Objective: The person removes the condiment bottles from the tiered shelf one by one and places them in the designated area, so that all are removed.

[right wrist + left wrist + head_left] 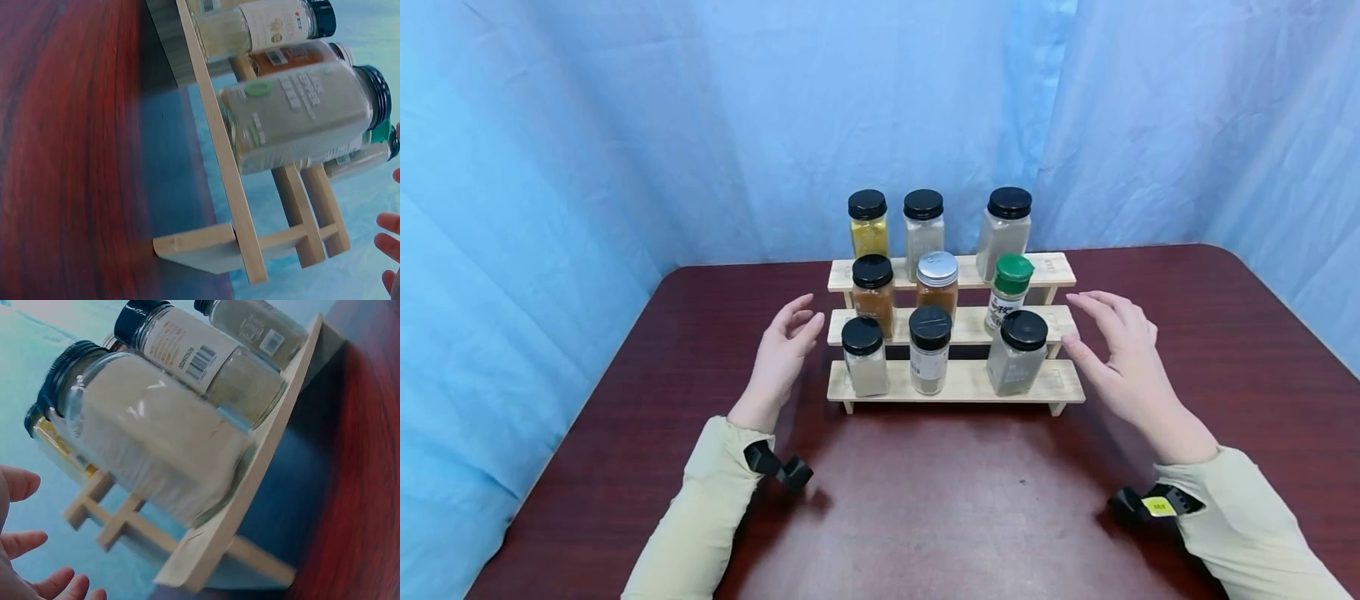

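Observation:
A three-tier wooden spice rack (pixel 962 379) stands on the table with spice jars on every tier. My left hand (pixel 781 358) hovers just left of it, fingers slightly bent, holding nothing. Nearest to that hand is a black-lidded jar of pale powder (pixel 162 425) on the front tier. At the rack's right side my right hand (pixel 1123 367) is held with thumb and fingers apart, also with nothing in it. Close by are a black-lidded jar of grey powder (pixel 294 115) and a green-capped jar (pixel 1009 292). A small label-wrapped jar (pixel 929 354) sits mid-front.
Behind on the middle tier are a brown-spice jar (pixel 874 304) and a silver-lidded jar (pixel 937 279). The top tier holds a yellow-powder jar (pixel 868 233) and two greyish ones. Blue curtains (pixel 850 108) hang around the dark red table (pixel 925 500).

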`<action>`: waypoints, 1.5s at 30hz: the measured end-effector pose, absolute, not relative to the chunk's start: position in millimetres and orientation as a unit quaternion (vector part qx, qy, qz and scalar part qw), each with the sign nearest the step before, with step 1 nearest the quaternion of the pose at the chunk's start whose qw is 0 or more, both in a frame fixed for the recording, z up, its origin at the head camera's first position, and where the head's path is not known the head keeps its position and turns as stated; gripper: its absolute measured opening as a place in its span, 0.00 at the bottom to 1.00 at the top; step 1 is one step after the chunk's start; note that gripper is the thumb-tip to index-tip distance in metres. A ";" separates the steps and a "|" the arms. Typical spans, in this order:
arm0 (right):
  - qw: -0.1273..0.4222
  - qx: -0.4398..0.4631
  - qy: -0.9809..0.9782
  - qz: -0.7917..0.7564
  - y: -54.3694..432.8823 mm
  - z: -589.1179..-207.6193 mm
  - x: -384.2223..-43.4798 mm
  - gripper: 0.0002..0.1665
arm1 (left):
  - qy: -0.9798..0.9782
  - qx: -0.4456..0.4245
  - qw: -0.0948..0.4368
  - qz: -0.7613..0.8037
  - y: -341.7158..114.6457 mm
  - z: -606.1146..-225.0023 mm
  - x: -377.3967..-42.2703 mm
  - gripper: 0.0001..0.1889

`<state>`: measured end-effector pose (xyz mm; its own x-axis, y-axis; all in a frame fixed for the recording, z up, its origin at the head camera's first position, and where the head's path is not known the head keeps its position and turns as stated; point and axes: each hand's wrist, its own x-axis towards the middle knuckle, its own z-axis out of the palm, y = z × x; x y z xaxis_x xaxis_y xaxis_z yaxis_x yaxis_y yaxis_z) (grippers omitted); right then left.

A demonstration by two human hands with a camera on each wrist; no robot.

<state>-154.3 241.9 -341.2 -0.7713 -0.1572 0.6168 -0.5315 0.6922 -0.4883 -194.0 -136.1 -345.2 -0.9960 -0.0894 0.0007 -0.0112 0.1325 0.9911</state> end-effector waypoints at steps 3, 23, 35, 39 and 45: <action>0.270 0.208 -0.873 0.348 237.8 -340.5 -152.5 0.26 | -0.722 0.048 0.010 -0.690 -129.7 -351.1 -197.2 0.26; 0.238 0.287 -0.851 0.370 223.7 -346.9 -152.6 0.32 | -0.654 0.106 -0.035 -0.748 -120.6 -372.7 -206.2 0.24; 0.264 0.316 -0.845 0.342 218.9 -346.1 -158.8 0.32 | -0.648 0.098 -0.042 -0.754 -123.2 -374.1 -208.7 0.24; 0.272 0.333 -0.828 0.360 216.2 -349.0 -159.8 0.32 | -0.650 0.098 -0.040 -0.753 -123.6 -375.2 -208.7 0.24; 0.261 0.301 -0.844 0.360 210.2 -352.1 -158.4 0.37 | -0.652 0.097 -0.043 -0.751 -125.4 -376.1 -207.7 0.24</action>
